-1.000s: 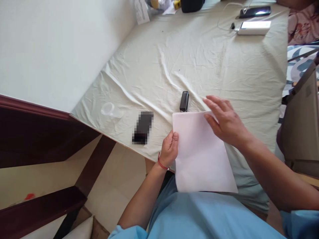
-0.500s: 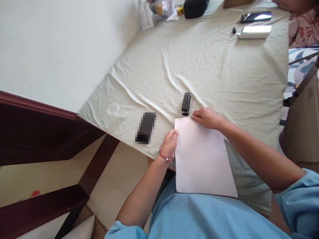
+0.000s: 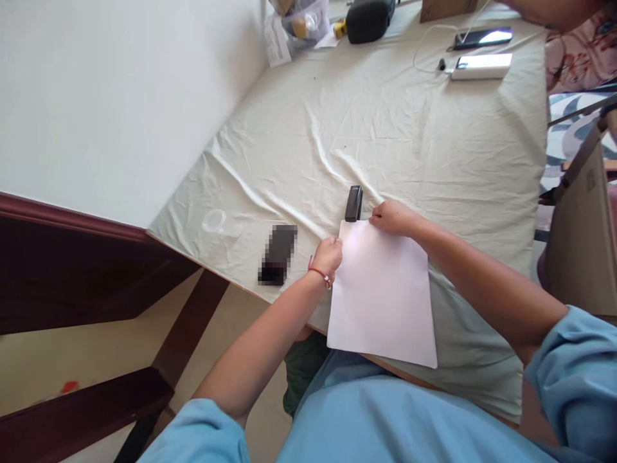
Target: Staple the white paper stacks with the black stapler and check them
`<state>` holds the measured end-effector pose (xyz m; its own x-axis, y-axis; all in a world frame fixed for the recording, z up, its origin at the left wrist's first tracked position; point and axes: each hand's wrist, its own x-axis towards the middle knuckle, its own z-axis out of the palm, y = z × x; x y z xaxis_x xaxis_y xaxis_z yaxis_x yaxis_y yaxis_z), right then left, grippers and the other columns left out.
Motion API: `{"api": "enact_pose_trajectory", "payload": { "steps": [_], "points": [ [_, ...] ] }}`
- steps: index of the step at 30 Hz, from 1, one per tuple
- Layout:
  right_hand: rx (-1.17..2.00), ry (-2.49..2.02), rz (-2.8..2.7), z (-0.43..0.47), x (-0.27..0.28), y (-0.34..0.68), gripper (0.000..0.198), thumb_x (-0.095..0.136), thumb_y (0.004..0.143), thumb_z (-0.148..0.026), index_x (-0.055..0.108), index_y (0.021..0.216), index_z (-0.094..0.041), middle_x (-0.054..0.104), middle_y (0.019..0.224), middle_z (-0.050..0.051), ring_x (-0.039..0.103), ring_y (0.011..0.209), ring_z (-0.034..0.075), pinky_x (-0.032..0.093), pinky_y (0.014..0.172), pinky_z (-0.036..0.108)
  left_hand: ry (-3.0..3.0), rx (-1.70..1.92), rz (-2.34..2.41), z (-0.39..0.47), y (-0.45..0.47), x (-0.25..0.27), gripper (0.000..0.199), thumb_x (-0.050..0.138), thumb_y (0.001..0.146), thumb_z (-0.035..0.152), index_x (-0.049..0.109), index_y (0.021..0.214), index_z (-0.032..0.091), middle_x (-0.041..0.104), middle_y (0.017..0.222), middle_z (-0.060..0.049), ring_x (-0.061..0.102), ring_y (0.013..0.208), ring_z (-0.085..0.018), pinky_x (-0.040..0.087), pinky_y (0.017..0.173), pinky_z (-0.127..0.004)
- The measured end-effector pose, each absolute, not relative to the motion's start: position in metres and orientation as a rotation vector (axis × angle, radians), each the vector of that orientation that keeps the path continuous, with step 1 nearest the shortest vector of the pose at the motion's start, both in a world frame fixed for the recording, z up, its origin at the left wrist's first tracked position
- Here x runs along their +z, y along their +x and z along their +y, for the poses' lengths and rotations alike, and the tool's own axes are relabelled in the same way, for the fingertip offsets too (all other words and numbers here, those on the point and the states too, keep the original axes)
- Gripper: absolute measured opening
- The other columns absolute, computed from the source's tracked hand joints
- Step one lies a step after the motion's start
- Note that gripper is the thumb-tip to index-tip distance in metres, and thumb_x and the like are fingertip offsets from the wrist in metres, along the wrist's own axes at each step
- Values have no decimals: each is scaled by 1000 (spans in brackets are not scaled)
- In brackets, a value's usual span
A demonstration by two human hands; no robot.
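Observation:
White paper [image 3: 383, 296] lies at the table's near edge, its lower end reaching past that edge; how many sheets there are I cannot tell. My left hand [image 3: 328, 257], with a red bracelet at the wrist, pinches the paper's left side near the top. At the top edge, right of the middle, the fingers of my right hand [image 3: 390, 217] are closed on the paper. A small black stapler [image 3: 354, 203] sits just beyond the top left part of the paper, its near end right at the edge. Left of my left hand rests a dark, pixelated rectangular object [image 3: 278, 254].
A clear round lid or cup [image 3: 214, 221] stands at the left. Toward the back are a plastic bag [image 3: 308, 26], a black case [image 3: 370, 20], a phone [image 3: 483, 38] and a white power bank [image 3: 482, 67] with a cable. Another person's arm [image 3: 554, 13] shows at top right.
Both hands have slid the paper forward, away from my body, bringing its top edge up to the stapler. The view has shifted slightly.

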<state>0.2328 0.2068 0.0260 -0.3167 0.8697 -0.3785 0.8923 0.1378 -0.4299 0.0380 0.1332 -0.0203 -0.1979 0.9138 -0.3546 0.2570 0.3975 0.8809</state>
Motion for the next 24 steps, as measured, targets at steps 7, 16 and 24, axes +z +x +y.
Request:
{"api": "enact_pose_trajectory", "payload": {
  "steps": [7,16,24],
  "points": [
    [-891,1832,2372,207,25,243,34,47,97,-27,79,101,-19,78,111,12,68,101,27,45,77,32,1190,707,1864,143,48,-19,30,56,90,24,52,61,22,50,63,1,45,66,-17,37,70,-29],
    [-644,1857,2913,191,11,238,47,45,98,-18,63,141,-15,68,140,15,55,131,34,44,106,48,1279,598,1882,144,50,-12,29,50,92,21,51,64,22,55,67,-2,52,70,-19,39,72,-31],
    [-455,1446,3157,181,-4,227,57,42,94,-1,63,142,-24,59,154,4,45,151,25,20,127,59,1348,505,1857,148,49,-5,33,47,94,17,48,62,22,59,69,-3,56,74,-20,40,73,-30]
  ]
}}
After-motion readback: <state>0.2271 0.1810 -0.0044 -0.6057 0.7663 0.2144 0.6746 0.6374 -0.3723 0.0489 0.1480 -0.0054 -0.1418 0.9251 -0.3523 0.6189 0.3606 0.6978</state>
